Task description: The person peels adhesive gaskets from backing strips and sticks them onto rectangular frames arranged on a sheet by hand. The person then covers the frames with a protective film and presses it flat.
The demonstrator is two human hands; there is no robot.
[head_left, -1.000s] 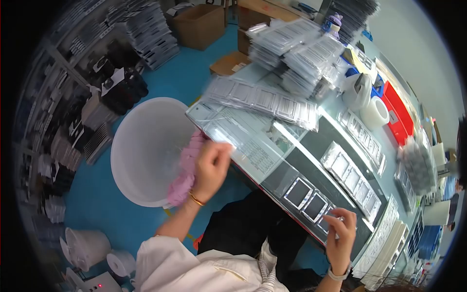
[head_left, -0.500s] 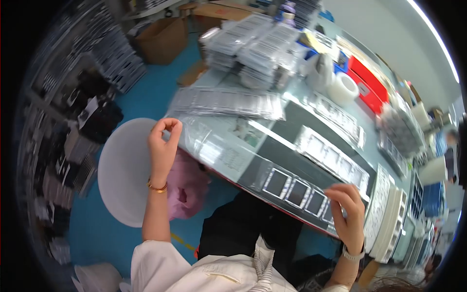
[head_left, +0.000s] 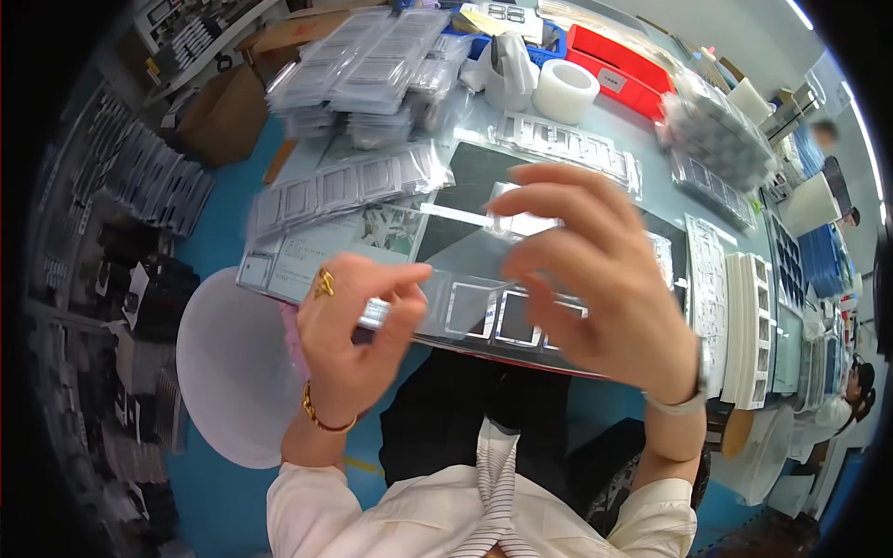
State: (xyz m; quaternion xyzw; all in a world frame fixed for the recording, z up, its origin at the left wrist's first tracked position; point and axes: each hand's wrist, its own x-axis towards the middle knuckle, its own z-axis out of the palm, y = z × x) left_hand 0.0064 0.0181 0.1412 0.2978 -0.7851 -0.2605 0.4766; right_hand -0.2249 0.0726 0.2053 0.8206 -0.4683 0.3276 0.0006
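Note:
My left hand [head_left: 353, 325], with a ring and a gold bracelet, is raised over the table's front edge. Its thumb and forefinger are bent toward each other, with a gap between the tips and nothing visible in them. My right hand [head_left: 595, 279], wearing a watch, hovers over the dark mat with its fingers spread and curved. Beneath and beside it lies a row of dark square frames [head_left: 472, 310] in clear film along the front edge. Behind the right hand, a silvery packed strip [head_left: 521, 223] is partly hidden.
Packed frames [head_left: 344, 186] lie at the left; tall stacks of packs [head_left: 386, 65] stand behind. A film roll [head_left: 566, 91], a red bin [head_left: 619, 70] and white trays [head_left: 744, 325] are farther back and right. A white tub [head_left: 228, 372] stands below left. People are at far right.
The view has swung round to the left. My left hand has come from above the tub to the table edge, and my right hand has lifted off the frames' right end toward the middle.

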